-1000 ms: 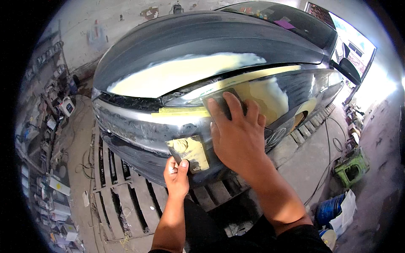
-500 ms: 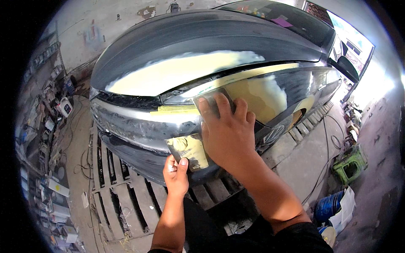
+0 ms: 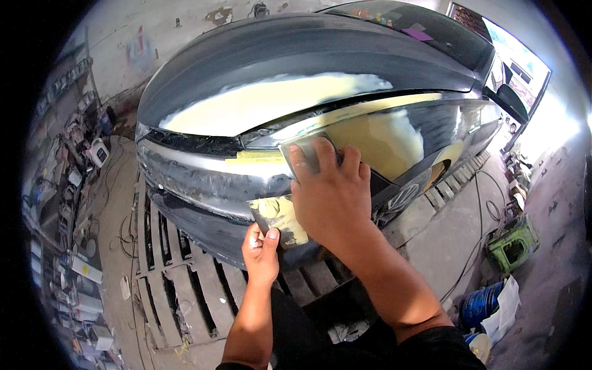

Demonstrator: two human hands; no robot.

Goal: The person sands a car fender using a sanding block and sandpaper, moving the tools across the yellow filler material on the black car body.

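Observation:
In my left hand (image 3: pixel 261 256) is a flat dark plate (image 3: pixel 296 234) carrying a lump and smears of yellow body filler (image 3: pixel 267 208). The thumb lies over its near edge. My right hand (image 3: pixel 333 197) grips a thin grey spreader (image 3: pixel 311 147), fingers laid across its face, and holds it at the front corner of a dark car's bumper (image 3: pixel 191 169). A ridged yellow strip of filler (image 3: pixel 256 156) runs left from the spreader. Broad pale yellow filler patches cover the edge of the hood (image 3: pixel 296 49) and the fender (image 3: pixel 394 145). My right hand hides part of the corner.
Wooden pallets (image 3: pixel 185 302) lie under and before the car. At right are a green plastic stool (image 3: pixel 513 243), a blue bucket (image 3: pixel 480 303) and a loose cable (image 3: pixel 478 246). Clutter and a white jug (image 3: pixel 97 152) line the left side.
The spreader in my right hand has slid slightly left along the bumper corner. My left hand still holds the plate just below. The whole view has shifted a little.

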